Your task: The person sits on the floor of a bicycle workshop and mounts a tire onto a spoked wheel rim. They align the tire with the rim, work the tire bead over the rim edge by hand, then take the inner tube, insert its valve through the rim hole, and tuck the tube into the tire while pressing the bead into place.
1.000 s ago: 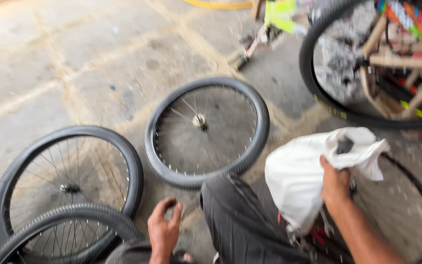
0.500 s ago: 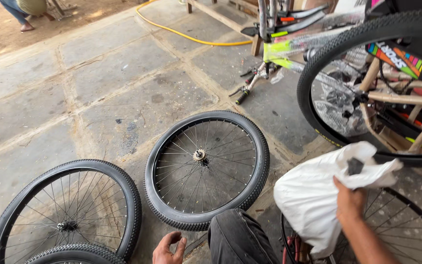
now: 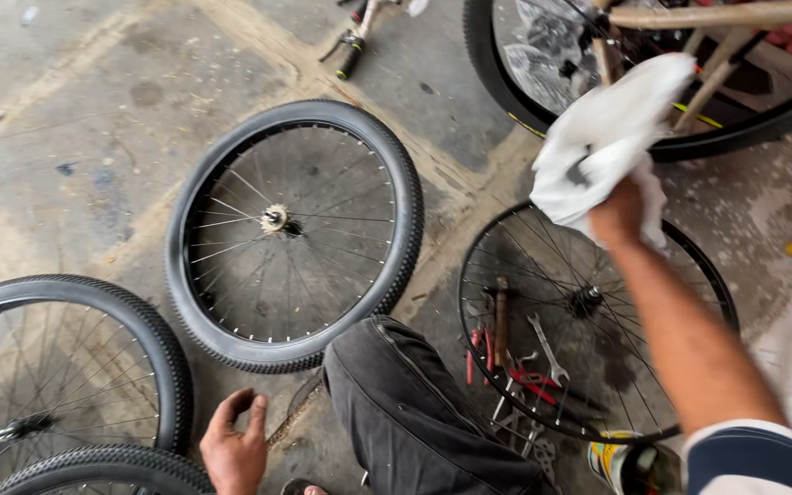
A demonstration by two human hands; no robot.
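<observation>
My right hand (image 3: pixel 618 213) is raised and grips a white plastic bag (image 3: pixel 602 137) above a bare black wheel rim (image 3: pixel 708 275) lying on the floor. My left hand (image 3: pixel 234 442) hangs low beside my knee (image 3: pixel 414 412), fingers loosely curled, holding nothing. It is close to the tyre of a spoked bicycle wheel (image 3: pixel 295 229) that lies flat on the concrete.
Two more tyred wheels (image 3: pixel 66 367) overlap at the lower left. Wrenches and red-handled tools (image 3: pixel 515 357) lie inside the bare rim. An upright bicycle wheel and frame (image 3: pixel 653 64) stand at the top right. A small can (image 3: pixel 630 463) sits by my right sleeve.
The view has tilted down and closer. My right hand has lifted the white bag up and away over the bare rim. My left hand stays low by the knee.
</observation>
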